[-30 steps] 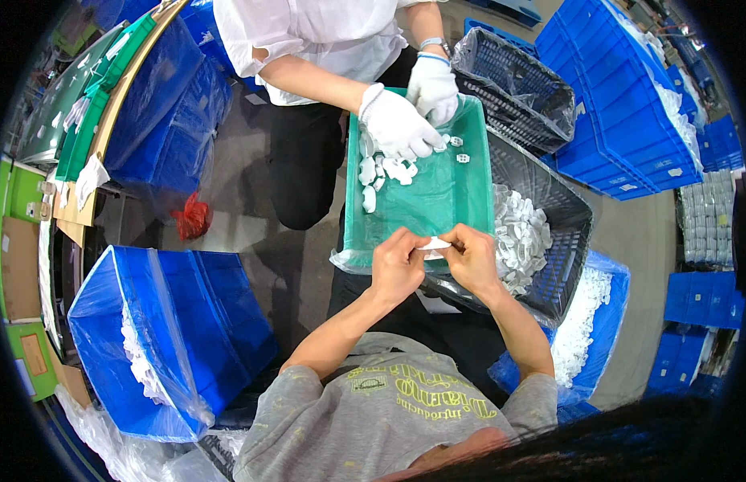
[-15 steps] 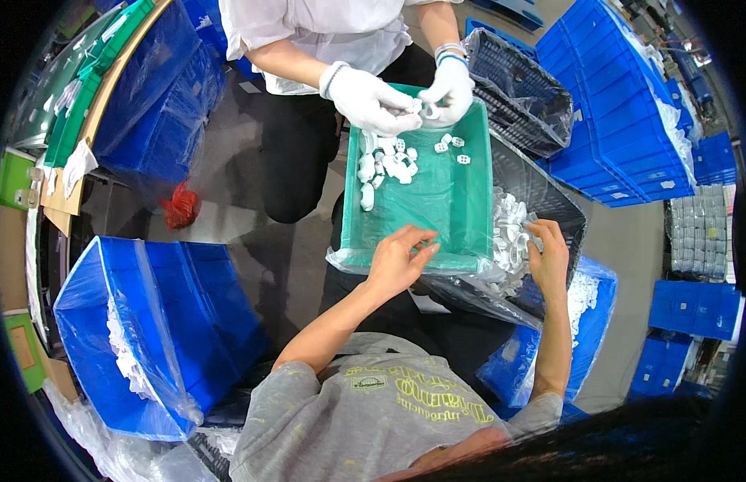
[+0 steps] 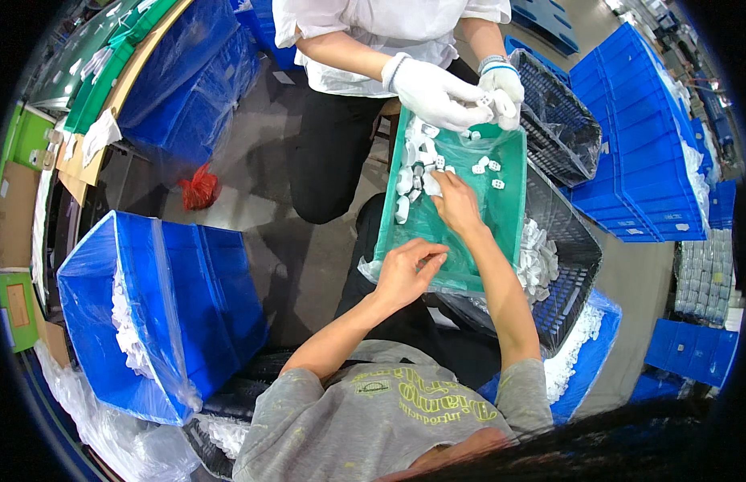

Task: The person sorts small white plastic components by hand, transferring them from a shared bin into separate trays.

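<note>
My right hand (image 3: 457,201) reaches into the green tray (image 3: 513,181), its fingers closed on a small white plastic piece (image 3: 431,185). Several loose white plastic pieces (image 3: 404,181) lie at the tray's left side, and a few white cube-shaped pieces with dark dots (image 3: 494,165) sit toward its right. Over the tray's near edge is my left hand (image 3: 407,271), fingers curled and thumb against the forefinger; whatever it may hold is hidden. Across from me, a person's white-gloved hands (image 3: 453,95) hold a dotted white piece above the tray's far end.
Under the tray, a black crate (image 3: 578,277) contains many white pieces (image 3: 536,261). A blue bin (image 3: 168,321) lined with plastic stands at left, large blue bins (image 3: 630,153) at right. Another black crate (image 3: 562,120) is at far right. A red bag (image 3: 199,188) lies on the floor.
My right hand has moved from the white pieces in the black crate, left and forward into the green tray. The whole view has shifted slightly. My left hand stays near the tray's near edge.
</note>
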Demonstrator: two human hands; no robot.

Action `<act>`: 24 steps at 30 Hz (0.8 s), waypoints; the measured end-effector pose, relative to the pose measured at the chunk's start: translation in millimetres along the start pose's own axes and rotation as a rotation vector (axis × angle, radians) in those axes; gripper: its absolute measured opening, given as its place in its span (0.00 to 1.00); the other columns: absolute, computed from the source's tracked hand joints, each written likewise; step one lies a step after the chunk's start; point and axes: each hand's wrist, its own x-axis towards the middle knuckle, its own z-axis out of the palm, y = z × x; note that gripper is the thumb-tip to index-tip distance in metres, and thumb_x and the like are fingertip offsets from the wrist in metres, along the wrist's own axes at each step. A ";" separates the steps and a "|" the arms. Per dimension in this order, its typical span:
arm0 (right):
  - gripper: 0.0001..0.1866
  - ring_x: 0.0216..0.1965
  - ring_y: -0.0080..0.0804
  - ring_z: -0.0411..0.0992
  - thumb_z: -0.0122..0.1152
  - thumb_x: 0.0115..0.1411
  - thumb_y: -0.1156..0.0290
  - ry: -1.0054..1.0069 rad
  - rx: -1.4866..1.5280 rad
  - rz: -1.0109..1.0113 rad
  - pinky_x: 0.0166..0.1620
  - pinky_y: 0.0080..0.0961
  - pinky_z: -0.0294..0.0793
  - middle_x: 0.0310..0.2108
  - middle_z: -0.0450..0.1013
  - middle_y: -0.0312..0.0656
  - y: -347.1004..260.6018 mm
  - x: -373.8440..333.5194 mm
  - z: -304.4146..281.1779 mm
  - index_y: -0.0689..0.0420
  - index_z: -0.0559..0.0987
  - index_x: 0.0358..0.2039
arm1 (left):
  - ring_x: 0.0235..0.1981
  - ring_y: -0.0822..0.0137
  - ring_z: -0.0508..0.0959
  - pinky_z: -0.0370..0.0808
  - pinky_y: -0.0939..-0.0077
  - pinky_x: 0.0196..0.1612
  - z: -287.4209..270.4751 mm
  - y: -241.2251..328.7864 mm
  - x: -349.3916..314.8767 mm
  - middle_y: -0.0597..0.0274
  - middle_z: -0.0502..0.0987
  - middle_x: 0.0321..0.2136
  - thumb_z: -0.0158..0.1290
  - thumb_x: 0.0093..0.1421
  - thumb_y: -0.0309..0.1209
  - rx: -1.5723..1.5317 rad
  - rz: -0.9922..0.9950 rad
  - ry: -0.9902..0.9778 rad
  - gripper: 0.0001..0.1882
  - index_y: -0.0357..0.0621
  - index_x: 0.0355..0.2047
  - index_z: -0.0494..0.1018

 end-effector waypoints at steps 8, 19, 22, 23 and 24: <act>0.23 0.32 0.26 0.72 0.60 0.47 0.81 -0.175 0.953 0.476 0.34 0.21 0.72 0.36 0.73 0.44 19.8 -53.6 -14.4 0.62 0.70 0.47 | 0.28 0.73 0.75 0.72 0.82 0.31 3.6 -6.1 7.8 0.61 0.75 0.25 0.52 0.55 0.24 -0.146 -0.061 -0.015 0.08 0.37 0.35 0.75; 0.24 0.35 0.28 0.72 0.59 0.50 0.81 0.017 1.370 0.477 0.34 0.22 0.74 0.41 0.72 0.46 -18.6 -88.7 -52.2 0.63 0.67 0.50 | 0.32 0.72 0.75 0.74 0.80 0.29 27.1 -12.4 18.1 0.57 0.75 0.34 0.55 0.53 0.26 -0.505 -0.237 0.102 0.19 0.35 0.45 0.68; 0.26 0.37 0.29 0.72 0.57 0.51 0.82 0.195 1.425 0.425 0.35 0.22 0.74 0.41 0.70 0.46 -38.0 -91.9 -51.9 0.62 0.65 0.52 | 0.34 0.71 0.75 0.74 0.80 0.30 30.8 -7.8 19.0 0.58 0.74 0.36 0.56 0.53 0.27 -0.523 -0.223 0.079 0.21 0.35 0.47 0.67; 0.26 0.37 0.29 0.72 0.57 0.52 0.82 0.231 1.399 0.430 0.35 0.23 0.74 0.41 0.70 0.46 -42.7 -93.2 -54.4 0.62 0.64 0.52 | 0.34 0.72 0.75 0.74 0.80 0.30 31.4 -5.7 18.3 0.58 0.74 0.36 0.56 0.53 0.27 -0.524 -0.222 0.092 0.21 0.35 0.47 0.67; 0.26 0.38 0.29 0.71 0.56 0.52 0.83 0.268 1.375 0.440 0.35 0.23 0.75 0.41 0.69 0.46 -42.9 -92.8 -55.2 0.62 0.63 0.53 | 0.34 0.72 0.75 0.74 0.80 0.30 31.2 -3.5 20.1 0.58 0.74 0.36 0.56 0.53 0.27 -0.520 -0.217 0.088 0.21 0.35 0.47 0.67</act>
